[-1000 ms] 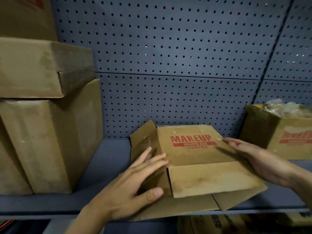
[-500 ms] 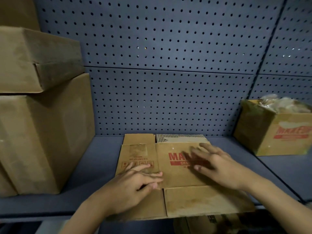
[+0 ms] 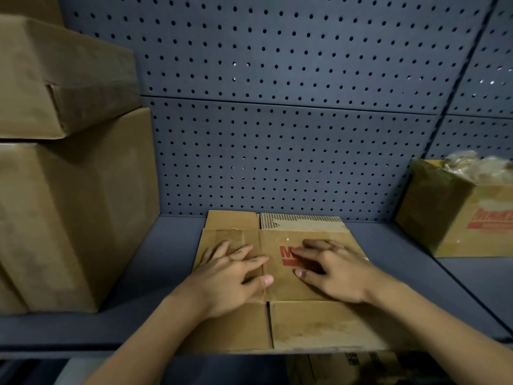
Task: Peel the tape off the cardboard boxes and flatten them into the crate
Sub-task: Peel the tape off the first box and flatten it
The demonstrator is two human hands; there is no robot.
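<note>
A brown cardboard box [image 3: 319, 326] with red print lies flattened on the blue shelf [image 3: 166, 245], its near flaps reaching past the shelf's front edge. My left hand [image 3: 230, 276] presses flat on its left panel, fingers spread. My right hand [image 3: 330, 270] presses flat on the middle panel and covers most of the red lettering. A strip of tape residue shows on the left panel just beyond my left fingers. No crate is in view.
Two large closed cardboard boxes [image 3: 69, 218] are stacked at the left. An open box [image 3: 458, 218] with red print, holding crumpled clear wrap, stands at the right. A blue pegboard wall [image 3: 277, 134] backs the shelf. More cardboard [image 3: 347, 368] shows below the shelf edge.
The box stood half open a second ago. It has been pushed down flat, and both hands have moved onto its top and now press closer together.
</note>
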